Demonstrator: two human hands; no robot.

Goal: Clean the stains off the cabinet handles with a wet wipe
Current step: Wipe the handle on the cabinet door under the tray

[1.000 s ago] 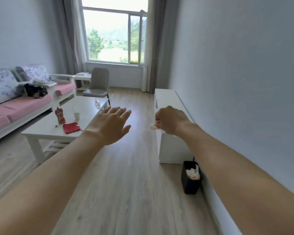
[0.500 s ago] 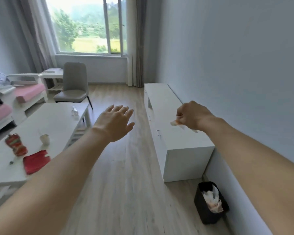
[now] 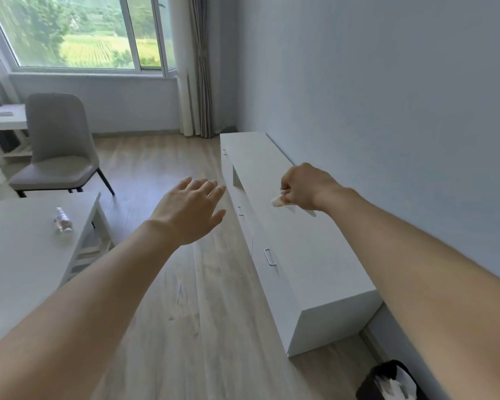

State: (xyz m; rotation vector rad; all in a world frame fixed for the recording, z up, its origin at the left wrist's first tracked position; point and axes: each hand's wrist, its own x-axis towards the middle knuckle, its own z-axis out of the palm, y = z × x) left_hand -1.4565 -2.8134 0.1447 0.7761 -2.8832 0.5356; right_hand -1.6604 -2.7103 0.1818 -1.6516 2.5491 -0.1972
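- Approach is the step in hand, I judge; my right hand (image 3: 303, 187) pinches the wet wipe (image 3: 283, 202) above the cabinet (image 3: 309, 255) top, no handle touched yet
- Left hand (image 3: 189, 210) hangs spread and empty over the floor
- Next I must lower the limp, crumpled wipe to the near handle (image 3: 269, 257); a slim pale bar on the smooth white front

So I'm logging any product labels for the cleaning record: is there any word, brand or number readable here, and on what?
None can be read.
Small bottle on the white table: any label is too blurred to read.
Wet wipe in the right hand: no print visible.
White cabinet, its handles and the black bin: no text visible.
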